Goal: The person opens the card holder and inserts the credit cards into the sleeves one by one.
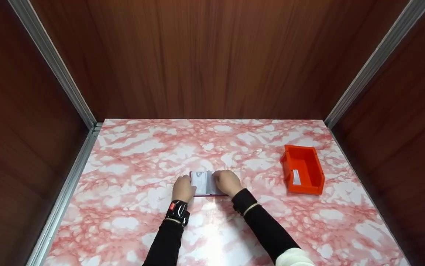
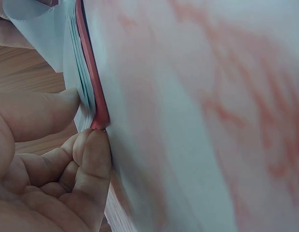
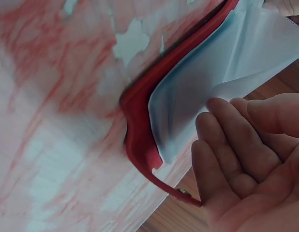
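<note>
A red card holder (image 3: 140, 121) with clear plastic sleeves lies spread out on the table, its snap strap (image 3: 176, 191) extending from one edge. In the head view a white printed card (image 1: 199, 183) shows in its left half. My left hand (image 1: 183, 189) pinches the left edge, thumb (image 2: 52, 113) against the stacked sleeves and curled fingers at the red cover. At the right half is my right hand (image 1: 228, 182). Its fingertips (image 3: 217, 105) touch a lifted clear sleeve (image 3: 261, 53), with the fingers loosely bent. Whether anything sits in that sleeve I cannot tell.
An orange plastic bin (image 1: 304, 190) with a white label (image 1: 296, 177) stands on the right side of the red-and-white marbled table (image 1: 134, 166). Brown wood-grain panels (image 1: 197, 59) rise at the back and both sides, with metal rails in the corners.
</note>
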The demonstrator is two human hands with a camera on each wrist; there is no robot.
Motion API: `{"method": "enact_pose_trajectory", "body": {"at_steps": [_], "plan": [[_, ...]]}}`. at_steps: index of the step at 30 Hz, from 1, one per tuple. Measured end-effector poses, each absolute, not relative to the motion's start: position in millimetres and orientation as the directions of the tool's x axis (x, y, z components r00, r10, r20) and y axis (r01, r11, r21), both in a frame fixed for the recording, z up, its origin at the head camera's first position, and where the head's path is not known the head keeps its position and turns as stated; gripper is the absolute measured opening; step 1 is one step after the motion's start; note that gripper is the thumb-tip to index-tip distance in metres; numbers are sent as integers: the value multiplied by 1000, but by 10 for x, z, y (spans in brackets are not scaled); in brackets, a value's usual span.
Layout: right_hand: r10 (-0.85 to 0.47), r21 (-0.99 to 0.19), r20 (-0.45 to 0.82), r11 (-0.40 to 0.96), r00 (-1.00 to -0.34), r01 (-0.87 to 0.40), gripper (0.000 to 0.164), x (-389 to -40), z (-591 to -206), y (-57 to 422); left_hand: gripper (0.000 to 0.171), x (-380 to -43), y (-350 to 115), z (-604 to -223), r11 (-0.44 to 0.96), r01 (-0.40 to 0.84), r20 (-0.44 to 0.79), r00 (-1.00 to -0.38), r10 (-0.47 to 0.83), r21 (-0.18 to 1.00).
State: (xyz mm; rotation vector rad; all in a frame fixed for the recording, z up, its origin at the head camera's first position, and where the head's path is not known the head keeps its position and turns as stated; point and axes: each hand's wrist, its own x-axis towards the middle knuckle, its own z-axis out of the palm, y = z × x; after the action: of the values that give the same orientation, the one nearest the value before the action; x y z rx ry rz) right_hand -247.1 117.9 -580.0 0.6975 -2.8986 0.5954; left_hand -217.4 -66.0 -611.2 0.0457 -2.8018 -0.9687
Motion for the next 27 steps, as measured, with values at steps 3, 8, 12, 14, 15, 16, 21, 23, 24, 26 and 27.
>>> {"method": "enact_pose_trajectory", "body": {"at_steps": [3, 8, 12, 14, 15, 16, 21, 23, 24, 26, 27], "plan": [[-417, -359, 191, 813, -888, -459, 17, -2466, -5804, 1150, 18, -2174, -662, -6106, 789, 29, 155, -984, -85, 614], [-433, -383, 212, 788, -876, -482, 16, -2452, -5808, 1108, 17, -2178, -672, -6106, 784, 31, 154, -985, -82, 620], [-445, -394, 227, 771, -866, -500, 15, -2437, -5823, 1077, 17, -2189, -676, -6129, 774, 22, 142, -986, -87, 633], [-454, -391, 241, 764, -858, -514, 14, -2430, -5833, 1064, 17, -2190, -677, -6132, 772, 26, 145, -986, -86, 635], [-459, -387, 248, 760, -853, -522, 14, -2426, -5834, 1058, 17, -2188, -677, -6130, 773, 30, 151, -985, -86, 634], [-465, -381, 258, 757, -847, -531, 13, -2424, -5839, 1053, 18, -2187, -677, -6130, 774, 35, 157, -984, -84, 633], [-489, -365, 270, 745, -829, -558, 11, -2418, -5852, 1032, 18, -2175, -679, -6127, 786, 70, 200, -977, -70, 615], [-491, -358, 272, 746, -827, -561, 11, -2422, -5860, 1026, 18, -2175, -679, -6133, 790, 74, 205, -976, -66, 609], [-493, -353, 274, 747, -826, -563, 10, -2423, -5866, 1023, 18, -2175, -680, -6138, 790, 73, 203, -977, -67, 609], [-491, -351, 273, 750, -827, -561, 10, -2426, -5873, 1017, 19, -2176, -684, -6139, 790, 69, 199, -978, -68, 609], [-489, -353, 273, 750, -829, -559, 10, -2426, -5875, 1015, 19, -2176, -686, -6138, 790, 66, 197, -978, -69, 610]]}}
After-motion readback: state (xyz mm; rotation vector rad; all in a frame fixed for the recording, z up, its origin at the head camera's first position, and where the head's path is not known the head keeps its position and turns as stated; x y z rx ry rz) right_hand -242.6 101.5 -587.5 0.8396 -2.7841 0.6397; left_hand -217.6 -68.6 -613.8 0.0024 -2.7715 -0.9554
